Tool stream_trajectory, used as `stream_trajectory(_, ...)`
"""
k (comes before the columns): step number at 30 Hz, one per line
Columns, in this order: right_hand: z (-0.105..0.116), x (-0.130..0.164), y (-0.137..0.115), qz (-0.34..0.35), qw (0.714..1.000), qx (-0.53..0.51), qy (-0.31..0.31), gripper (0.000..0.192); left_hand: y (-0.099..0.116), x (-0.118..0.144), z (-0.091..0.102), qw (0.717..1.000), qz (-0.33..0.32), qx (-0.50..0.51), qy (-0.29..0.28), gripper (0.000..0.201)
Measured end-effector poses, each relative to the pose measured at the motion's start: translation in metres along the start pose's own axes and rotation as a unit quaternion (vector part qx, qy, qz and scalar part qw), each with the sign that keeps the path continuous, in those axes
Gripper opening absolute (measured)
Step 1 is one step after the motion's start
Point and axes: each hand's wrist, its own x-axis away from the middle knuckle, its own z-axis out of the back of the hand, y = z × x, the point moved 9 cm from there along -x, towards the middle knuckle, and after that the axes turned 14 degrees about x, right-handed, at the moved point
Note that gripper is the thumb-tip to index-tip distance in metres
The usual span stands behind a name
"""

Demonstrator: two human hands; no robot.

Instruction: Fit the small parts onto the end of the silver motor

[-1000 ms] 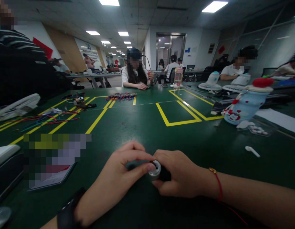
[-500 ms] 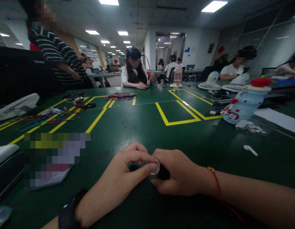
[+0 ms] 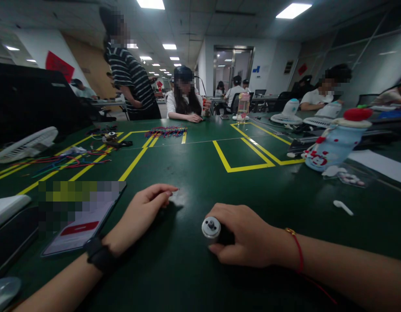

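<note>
My right hand (image 3: 242,236) is wrapped around a small silver cylindrical motor (image 3: 211,229), held upright low over the table. Its top face shows a short central shaft with small dark holes beside it. My left hand (image 3: 150,203) is away to the left and farther forward, above the green table (image 3: 174,268). Its thumb and index finger are pinched together; anything between them is too small to make out. A black watch band is on the left wrist, a red string bracelet on the right.
A phone (image 3: 80,229) lies left of my left arm. Wires (image 3: 70,162) and a wire bundle (image 3: 164,131) lie farther off, near yellow tape lines. At right are a blue bottle (image 3: 337,145), a white earbud (image 3: 343,207) and small fans (image 3: 286,112). A person (image 3: 185,97) sits opposite.
My left hand has come off the motor's top and moved left and forward, uncovering the shaft end. My right hand keeps its hold. The standing person in stripes appears farther right.
</note>
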Motion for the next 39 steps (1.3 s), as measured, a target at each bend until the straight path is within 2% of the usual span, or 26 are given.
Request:
stream_trajectory(3,0.0,0.0,0.0,-0.004,1.0,-0.005,-0.005,0.029,-0.006,-0.005,0.012,0.999,-0.004,0.032,0.025,0.025)
stream_trajectory(9,0.0,0.0,0.0,-0.004,1.0,-0.005,-0.006,0.028,-0.003,-0.002,0.005,1.0,0.003,0.002,0.0,0.022)
stream_trajectory(12,0.0,0.0,0.001,-0.007,1.0,0.0,-0.006,0.028,0.007,0.004,-0.009,0.999,-0.018,-0.024,-0.045,0.02)
stream_trajectory(17,-0.002,0.001,0.001,0.002,1.0,0.011,0.009,0.027,0.048,0.034,-0.056,0.974,-0.147,-0.033,-0.17,0.017)
stream_trajectory(20,-0.003,0.001,0.003,0.006,1.0,0.026,0.017,0.023,0.063,0.047,-0.072,0.967,-0.168,-0.027,-0.189,0.011)
stream_trajectory(22,-0.003,0.001,0.004,0.004,0.999,0.027,0.018,0.023,0.066,0.048,-0.071,0.972,-0.164,-0.01,-0.17,0.011)
stream_trajectory(25,-0.002,0.001,0.003,0.003,1.0,0.018,0.014,0.023,0.061,0.043,-0.059,0.976,-0.156,0.006,-0.148,0.011)
stream_trajectory(27,-0.002,0.001,0.003,0.004,1.0,0.011,0.008,0.025,0.052,0.039,-0.055,0.973,-0.151,-0.021,-0.172,0.011)
stream_trajectory(33,-0.003,0.001,0.005,-0.003,1.0,0.005,0.011,0.028,0.022,0.034,-0.065,0.937,-0.153,-0.154,-0.276,0.008)
stream_trajectory(39,-0.005,0.0,0.005,-0.005,1.0,0.002,0.009,0.029,0.02,0.039,-0.071,0.924,-0.168,-0.184,-0.29,0.008)
